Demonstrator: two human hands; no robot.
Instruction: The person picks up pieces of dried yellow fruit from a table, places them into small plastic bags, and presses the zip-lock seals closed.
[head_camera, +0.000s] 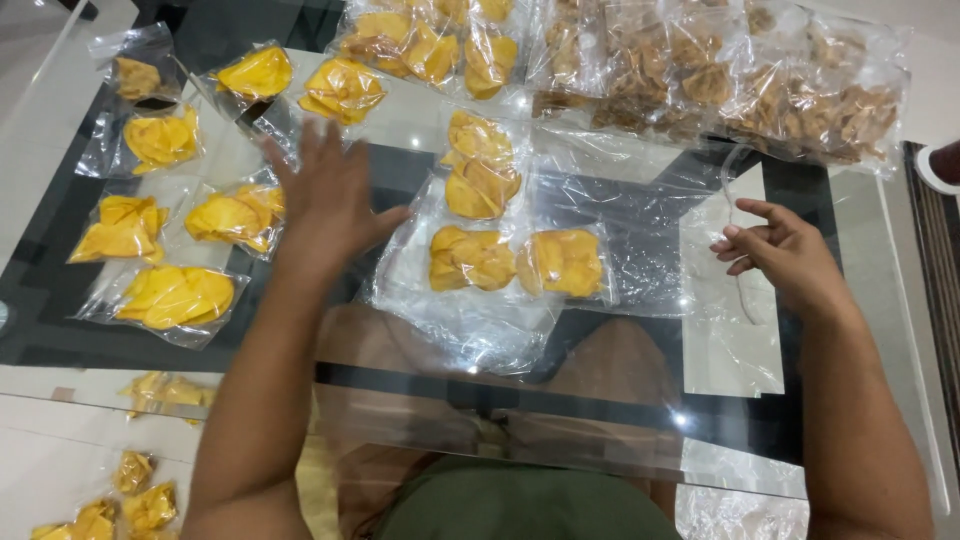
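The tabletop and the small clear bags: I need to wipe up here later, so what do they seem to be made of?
The dark tabletop looks like glossy glass: lights reflect in it and legs show through. The small clear bags of yellow chips look like thin shiny plastic film, crinkled and see-through.

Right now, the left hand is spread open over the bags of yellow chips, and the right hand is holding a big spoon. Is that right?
Not quite. The head view shows the left hand spread open over the bags of yellow chips, but the right hand holds no spoon. Its fingers pinch a thin white string over the glass table.
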